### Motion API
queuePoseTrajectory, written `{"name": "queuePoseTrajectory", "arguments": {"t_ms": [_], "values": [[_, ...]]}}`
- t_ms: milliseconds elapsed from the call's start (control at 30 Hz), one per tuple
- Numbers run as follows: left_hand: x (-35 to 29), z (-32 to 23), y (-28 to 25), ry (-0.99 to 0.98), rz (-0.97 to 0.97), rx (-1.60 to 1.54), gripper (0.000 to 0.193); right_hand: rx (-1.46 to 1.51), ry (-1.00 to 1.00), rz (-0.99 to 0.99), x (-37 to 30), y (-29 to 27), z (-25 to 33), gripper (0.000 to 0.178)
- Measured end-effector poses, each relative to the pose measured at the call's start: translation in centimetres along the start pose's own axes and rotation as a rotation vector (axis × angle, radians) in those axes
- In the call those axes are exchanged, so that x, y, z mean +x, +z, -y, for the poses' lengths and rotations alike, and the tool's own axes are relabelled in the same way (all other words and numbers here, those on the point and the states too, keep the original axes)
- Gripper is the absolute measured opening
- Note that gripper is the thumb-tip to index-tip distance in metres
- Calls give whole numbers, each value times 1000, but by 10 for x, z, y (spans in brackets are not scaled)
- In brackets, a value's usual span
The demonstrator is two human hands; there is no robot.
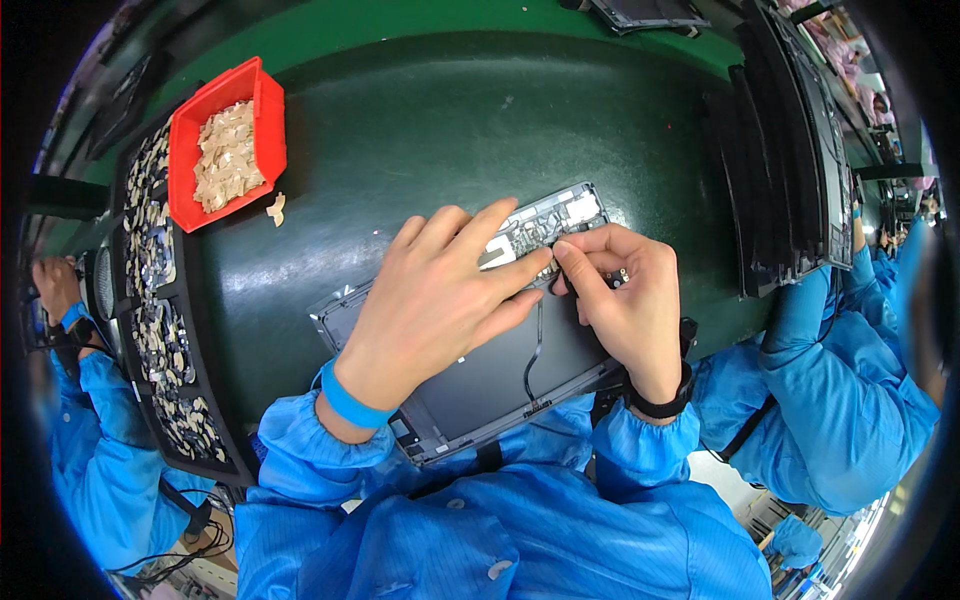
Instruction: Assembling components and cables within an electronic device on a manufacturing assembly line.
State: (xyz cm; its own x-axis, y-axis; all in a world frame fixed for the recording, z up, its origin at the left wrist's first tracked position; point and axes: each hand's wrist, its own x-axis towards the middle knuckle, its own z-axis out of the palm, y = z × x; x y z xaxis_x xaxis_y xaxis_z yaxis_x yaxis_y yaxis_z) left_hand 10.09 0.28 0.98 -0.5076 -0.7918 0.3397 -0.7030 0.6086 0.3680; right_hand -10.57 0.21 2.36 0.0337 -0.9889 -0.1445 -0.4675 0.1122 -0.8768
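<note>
A flat grey device housing [468,398], like an opened tablet or laptop shell, lies tilted on the dark green mat in front of me. Along its far edge runs a circuit board [543,226], and a thin black cable [533,368] crosses the bare inside toward the near edge. My left hand [432,292] rests over the housing's left part with fingers stretched out, the index fingertip close to my right fingertips. With thumb and index finger pinched at the board's near edge, my right hand [637,305] hides whatever tiny piece is there.
At the far left stands a red bin [271,130] of small beige pieces, one loose piece [276,209] beside it. A black tray [215,415] of small parts lines the left side. Dark panels [795,150] stand stacked at right. Co-workers in blue sleeves [800,320] sit on both sides.
</note>
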Motion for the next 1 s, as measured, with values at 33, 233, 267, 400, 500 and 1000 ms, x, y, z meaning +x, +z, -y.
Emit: {"name": "queuePoseTrajectory", "arguments": {"t_ms": [33,233,267,400,500,1000], "values": [[1,-2,0,0,-2,12,36,7,-10,1,0,0,-1,17],[5,-9,1,-48,43,31,36,174,90,190,-1,-21,1,22],[5,-10,0,-42,29,28,36,180,79,183,-3,-26,-2,22],[14,-34,-2,63,-68,-10,34,132,7,-26,-10,-42,-21,22],[23,-38,24,61,-78,-310,24,433,-12,161,-8,-48,-24,24],[42,-43,28,293,-72,-103,17,-568,-397,-393,20,-45,-76,36]]}}
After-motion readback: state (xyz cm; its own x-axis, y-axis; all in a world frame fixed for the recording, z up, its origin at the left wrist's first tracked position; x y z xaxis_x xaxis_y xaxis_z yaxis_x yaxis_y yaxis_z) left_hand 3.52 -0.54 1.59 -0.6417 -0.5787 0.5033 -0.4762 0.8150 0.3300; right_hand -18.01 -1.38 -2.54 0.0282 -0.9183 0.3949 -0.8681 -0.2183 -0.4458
